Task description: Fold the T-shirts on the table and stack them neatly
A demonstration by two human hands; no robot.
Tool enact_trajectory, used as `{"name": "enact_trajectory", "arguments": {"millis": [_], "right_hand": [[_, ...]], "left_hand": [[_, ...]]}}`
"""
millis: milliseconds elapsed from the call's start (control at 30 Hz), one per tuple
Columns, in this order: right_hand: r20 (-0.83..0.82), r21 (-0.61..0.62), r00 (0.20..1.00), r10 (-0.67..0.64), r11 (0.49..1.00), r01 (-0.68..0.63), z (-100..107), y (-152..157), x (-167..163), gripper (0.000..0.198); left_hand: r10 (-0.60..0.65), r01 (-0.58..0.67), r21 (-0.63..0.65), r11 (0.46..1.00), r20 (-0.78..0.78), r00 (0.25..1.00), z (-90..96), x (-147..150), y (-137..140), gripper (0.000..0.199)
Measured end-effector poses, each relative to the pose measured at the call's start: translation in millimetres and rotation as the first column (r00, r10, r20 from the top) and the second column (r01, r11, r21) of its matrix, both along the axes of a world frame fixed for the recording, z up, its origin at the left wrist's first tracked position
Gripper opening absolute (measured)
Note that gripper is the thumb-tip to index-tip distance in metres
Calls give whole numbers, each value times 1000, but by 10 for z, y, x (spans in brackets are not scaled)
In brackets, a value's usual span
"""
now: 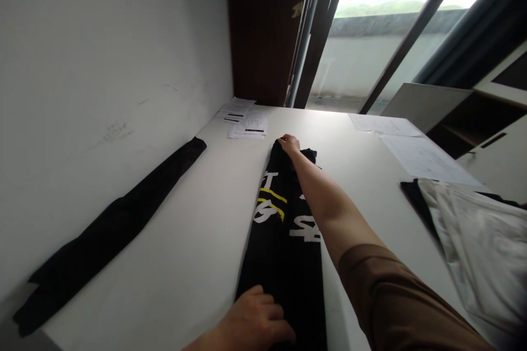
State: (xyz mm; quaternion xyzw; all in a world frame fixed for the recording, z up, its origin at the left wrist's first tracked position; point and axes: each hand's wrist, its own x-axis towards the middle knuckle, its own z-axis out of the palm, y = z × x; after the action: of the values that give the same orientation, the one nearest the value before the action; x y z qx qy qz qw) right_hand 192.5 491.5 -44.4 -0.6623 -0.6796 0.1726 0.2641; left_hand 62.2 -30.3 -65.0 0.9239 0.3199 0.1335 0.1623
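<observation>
A black garment with white lettering and yellow stripes (284, 269) lies in a long, narrow fold on the white table (185, 241), running away from me. My right hand (290, 144) reaches to its far end, fingers closed on the cloth at the far left corner. Close to me, my left hand (253, 321) rests on the near left edge of the garment with its fingers curled onto the fabric; the fingertips are partly hidden. The near end of the garment runs out of view. My right forearm covers part of the lettering.
Along the wall on the left lies another long, folded black garment (123, 219). Papers (249, 123) sit at the far left corner, and more sheets (411, 142) at the right. A pile of light grey and black clothes (477, 236) lies at the right edge. Windows stand beyond.
</observation>
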Motion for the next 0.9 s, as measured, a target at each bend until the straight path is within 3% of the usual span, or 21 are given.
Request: {"name": "enact_trajectory", "arguments": {"millis": [133,200,333,533,733,900], "right_hand": [[19,-52,996,83,995,-82,34,-114,104,32],[33,17,994,107,994,-107,62,-196,212,35],[146,131,989,22,991,-41,137,-357,566,34],[382,-189,916,122,981,-52,245,-587,879,37],[475,-260,878,55,962,80,295,-692,721,45],[468,-283,882,60,955,85,338,-694,675,43]], "left_hand": [[17,-18,26,1000,4,1000,-63,9,-3,14],[18,-19,29,999,22,1000,-48,14,-10,25],[26,-26,12,1000,58,998,95,17,-35,45],[59,-51,-94,994,91,994,349,-18,-80,34],[116,-102,-113,988,124,986,400,-19,-88,15],[102,-87,-103,991,154,983,403,-28,-85,17]]}}
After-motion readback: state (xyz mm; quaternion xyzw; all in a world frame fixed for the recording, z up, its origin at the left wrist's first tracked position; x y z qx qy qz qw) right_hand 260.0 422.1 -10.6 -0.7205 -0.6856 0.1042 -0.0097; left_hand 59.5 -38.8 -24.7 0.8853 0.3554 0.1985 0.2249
